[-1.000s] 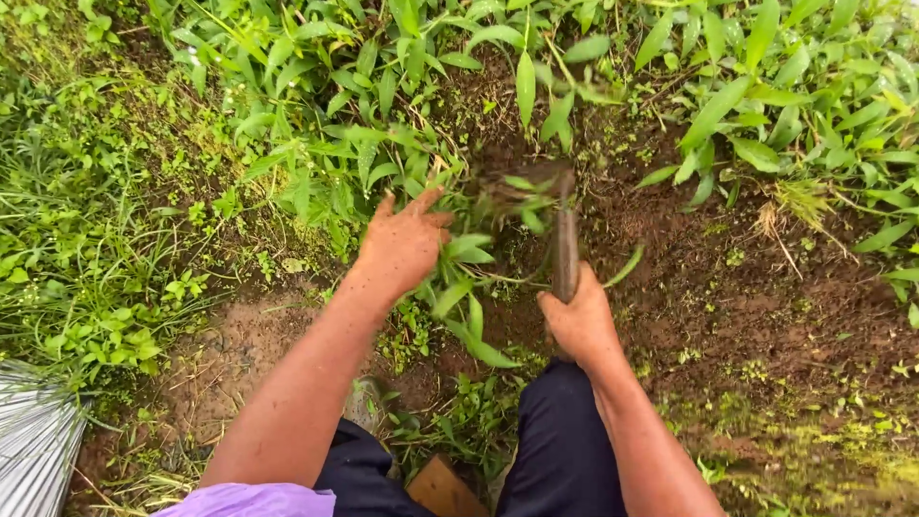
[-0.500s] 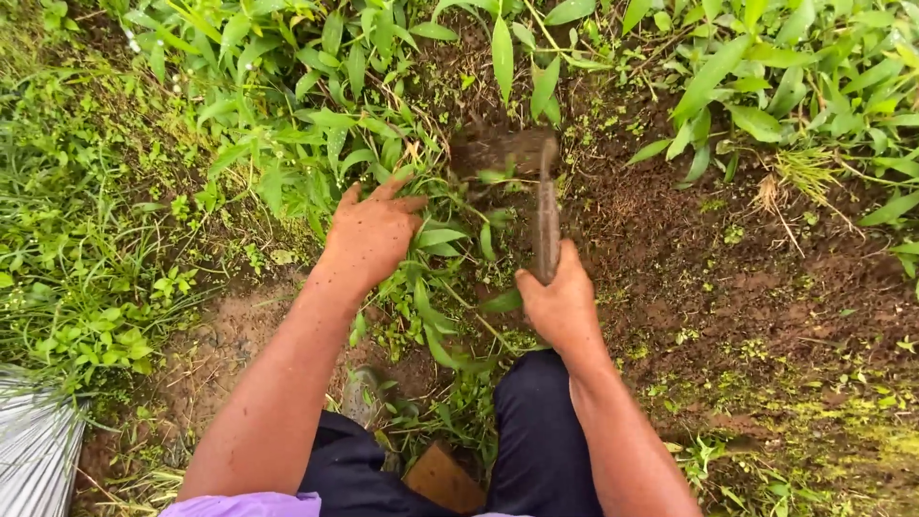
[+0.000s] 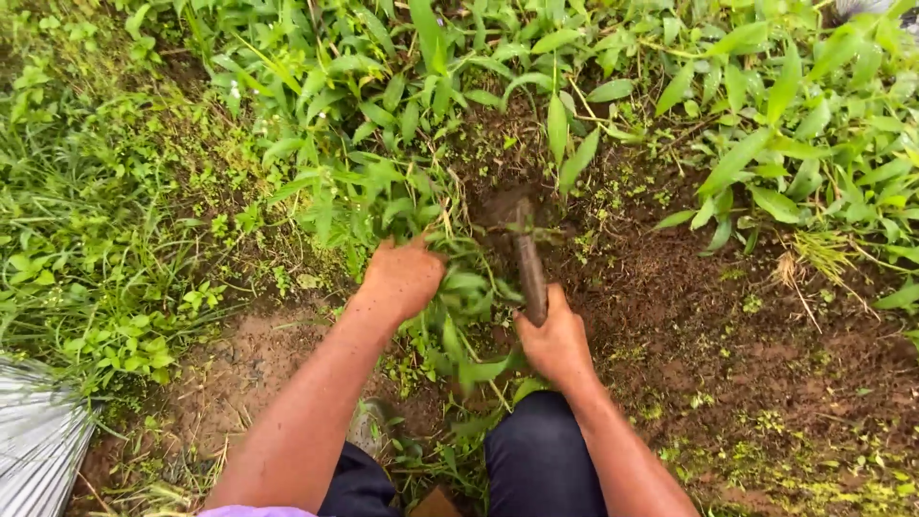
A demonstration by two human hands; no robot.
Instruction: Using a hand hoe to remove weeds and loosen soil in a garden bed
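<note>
The right hand (image 3: 555, 340) clenches the hoe's wooden handle (image 3: 528, 268) — just left of it, the left hand (image 3: 402, 278) grasps leafy weeds (image 3: 469, 292).

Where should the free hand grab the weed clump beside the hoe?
Low on the weed clump, where the stems gather at the soil, coming from the left, where the left hand already rests. The right hand and the hoe handle block the right side, and the leaves higher up would likely tear.
</note>
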